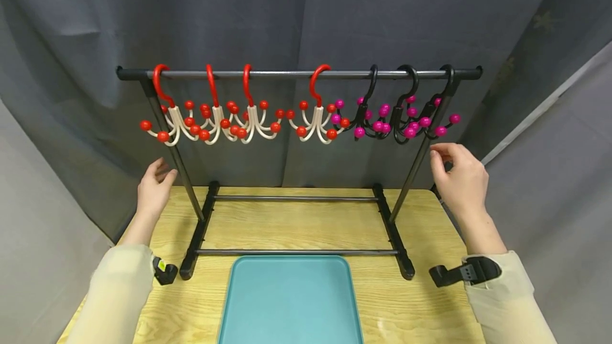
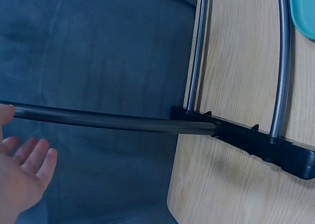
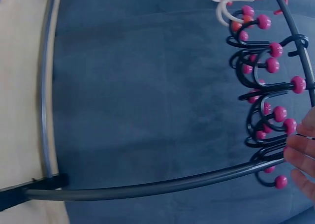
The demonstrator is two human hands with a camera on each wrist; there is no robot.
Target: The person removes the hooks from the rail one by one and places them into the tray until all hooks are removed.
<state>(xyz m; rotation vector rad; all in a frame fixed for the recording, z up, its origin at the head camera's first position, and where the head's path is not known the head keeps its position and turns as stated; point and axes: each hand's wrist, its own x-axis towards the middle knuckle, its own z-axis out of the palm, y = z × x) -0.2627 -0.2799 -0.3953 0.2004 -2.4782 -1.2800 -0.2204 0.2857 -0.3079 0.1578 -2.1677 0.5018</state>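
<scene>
My left hand [image 1: 154, 189] is beside the left post of a black metal rack [image 1: 287, 74], its fingers loosely bent around nothing. In the left wrist view the thumb is close to the post [image 2: 113, 121]; whether they touch, I cannot tell. Just outside the right post, my right hand [image 1: 462, 180] is raised with loosely curled fingers, holding nothing visible. Above it hang three black multi-arm hooks [image 1: 362, 113] with pink ball tips. Several white multi-arm hooks [image 1: 252, 113] with red tops and red balls hang farther left. In the right wrist view the fingers [image 3: 301, 152] appear near the pink balls.
A turquoise tray [image 1: 291, 301] lies on the wooden table [image 1: 296, 222] in front of the rack. The rack's black feet [image 1: 195, 243] and two crossbars [image 1: 296, 252] rest on the tabletop. Grey curtains [image 1: 306, 15] enclose the back and sides.
</scene>
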